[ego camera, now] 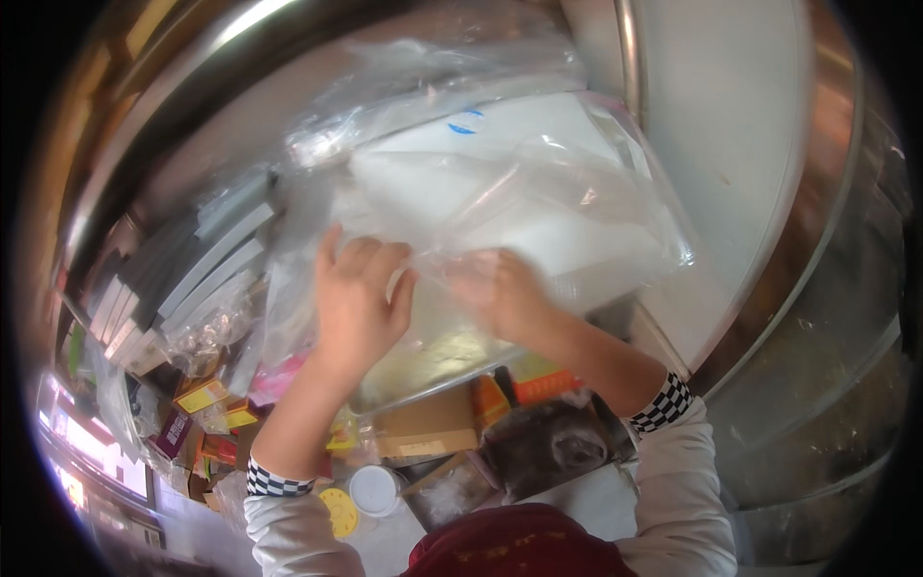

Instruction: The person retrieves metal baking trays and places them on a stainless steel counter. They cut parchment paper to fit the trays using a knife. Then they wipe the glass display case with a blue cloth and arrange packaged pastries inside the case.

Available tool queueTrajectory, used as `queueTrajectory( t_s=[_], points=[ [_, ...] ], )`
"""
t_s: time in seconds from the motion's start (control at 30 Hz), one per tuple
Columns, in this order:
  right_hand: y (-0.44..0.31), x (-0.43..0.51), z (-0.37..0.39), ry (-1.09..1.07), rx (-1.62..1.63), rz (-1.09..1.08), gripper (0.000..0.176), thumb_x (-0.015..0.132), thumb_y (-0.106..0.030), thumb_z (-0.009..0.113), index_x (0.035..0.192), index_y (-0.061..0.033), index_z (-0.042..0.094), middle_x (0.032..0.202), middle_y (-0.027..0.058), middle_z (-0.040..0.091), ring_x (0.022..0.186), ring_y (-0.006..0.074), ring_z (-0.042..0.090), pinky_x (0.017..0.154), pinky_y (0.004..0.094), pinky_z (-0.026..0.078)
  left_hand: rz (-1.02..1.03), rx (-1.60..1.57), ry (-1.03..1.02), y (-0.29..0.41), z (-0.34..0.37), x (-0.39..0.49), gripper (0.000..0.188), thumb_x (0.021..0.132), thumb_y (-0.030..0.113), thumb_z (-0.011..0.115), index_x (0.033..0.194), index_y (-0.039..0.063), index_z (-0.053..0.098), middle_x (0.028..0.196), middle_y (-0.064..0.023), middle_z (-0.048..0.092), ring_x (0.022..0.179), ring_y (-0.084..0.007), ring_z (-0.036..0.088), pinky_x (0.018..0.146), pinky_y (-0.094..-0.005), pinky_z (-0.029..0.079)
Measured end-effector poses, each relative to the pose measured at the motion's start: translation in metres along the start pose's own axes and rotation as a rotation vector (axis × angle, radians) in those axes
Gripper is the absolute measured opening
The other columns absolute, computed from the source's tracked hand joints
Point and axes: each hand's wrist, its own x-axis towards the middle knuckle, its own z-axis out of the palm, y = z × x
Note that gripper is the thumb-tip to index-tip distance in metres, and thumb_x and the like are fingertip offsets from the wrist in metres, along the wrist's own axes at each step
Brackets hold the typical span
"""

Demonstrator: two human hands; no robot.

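Note:
A large clear plastic bag (548,173) lies before me over flat white material (404,173), which bears a round blue label (466,122). My left hand (363,288) rests at the near part of the plastic, fingers curled and thumb a little apart from the index finger. Whether it grips the film is unclear. Close to its right, my right hand (505,292) is blurred, its fingers bunched on gathered film. Under both hands, yellowish wrapped material (447,360) shows through the plastic.
Grey and white flat boxes (209,267) are stacked at left. Nearer me are a cardboard box (425,425), a white round tub (374,490), a yellow disc (339,512) and a dark plastic-wrapped package (548,447). A metal tube (629,58) and a white panel (721,144) stand at right.

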Motion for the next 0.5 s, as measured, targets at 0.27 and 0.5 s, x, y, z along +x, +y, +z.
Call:
queueTrajectory(
  t_s=[0.27, 0.5],
  points=[
    [0.005, 0.017, -0.015, 0.023, 0.181, 0.26, 0.003, 0.075, -0.008, 0.067, 0.073, -0.0051, 0.067, 0.067, 0.0145, 0.064, 0.062, 0.0329, 0.062, 0.056, 0.039, 0.048, -0.063, -0.063, 0.022, -0.002, -0.003, 0.001, 0.023, 0.075, 0.006, 0.066, 0.098, 0.006, 0.062, 0.076, -0.0068, 0.061, 0.081, -0.0254, 0.061, 0.103, -0.0491, 0.032],
    [0.011, 0.036, -0.029, -0.163, 0.371, 0.448, 0.02, 0.069, -0.014, 0.08, 0.07, 0.0004, 0.065, 0.064, 0.0105, 0.065, 0.054, 0.0164, 0.059, 0.052, 0.0298, 0.046, -0.125, -0.1, 0.045, -0.005, 0.003, 0.005, 0.031, 0.078, 0.011, 0.067, 0.108, 0.008, 0.059, 0.083, -0.0078, 0.065, 0.087, -0.024, 0.063, 0.104, -0.0476, 0.03]
  ],
)
